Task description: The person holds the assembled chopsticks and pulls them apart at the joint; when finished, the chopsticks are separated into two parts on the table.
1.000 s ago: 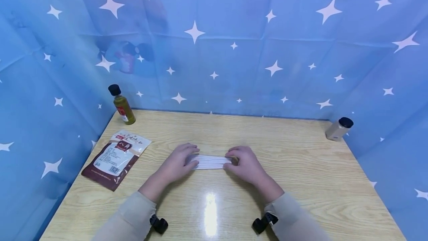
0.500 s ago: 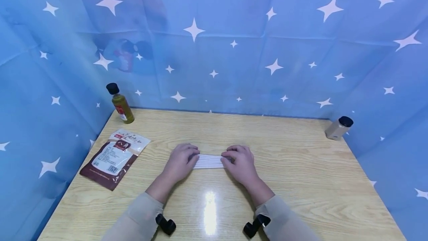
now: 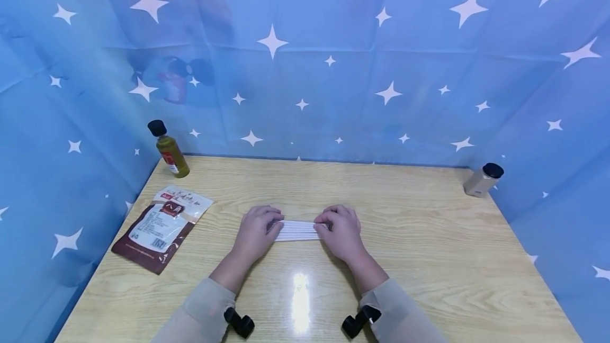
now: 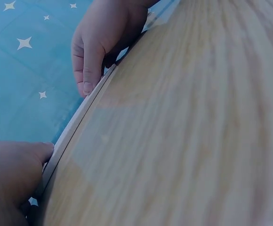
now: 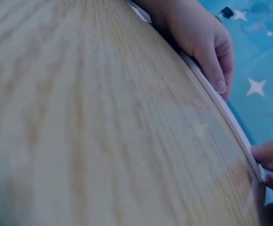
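Note:
A flat white strip with fine parallel lines along its length (image 3: pixel 298 231) lies on the table in the middle of the head view; whether it is pleated or made of separate pieces, I cannot tell. My left hand (image 3: pixel 257 231) holds its left end, thumb on the near side and fingers bent over toward the far side. At the right end my right hand (image 3: pixel 340 231) grips in the same way. Both ends are hidden under the fingers. From the left wrist the strip (image 4: pixel 75 123) shows edge-on, thin and low against the wood, with my right hand (image 4: pixel 106 40) beyond.
A brown and white packet (image 3: pixel 159 229) lies flat at the table's left. Behind it stands a black-capped bottle of yellow-green liquid (image 3: pixel 172 155). A small jar with a black lid (image 3: pixel 482 181) is at the back right corner. A blue starry curtain (image 3: pixel 305 68) hangs behind the table.
My two hands have come closer together along the strip over the last second, covering more of its ends. The strip stays in about the same place; the view has shifted slightly.

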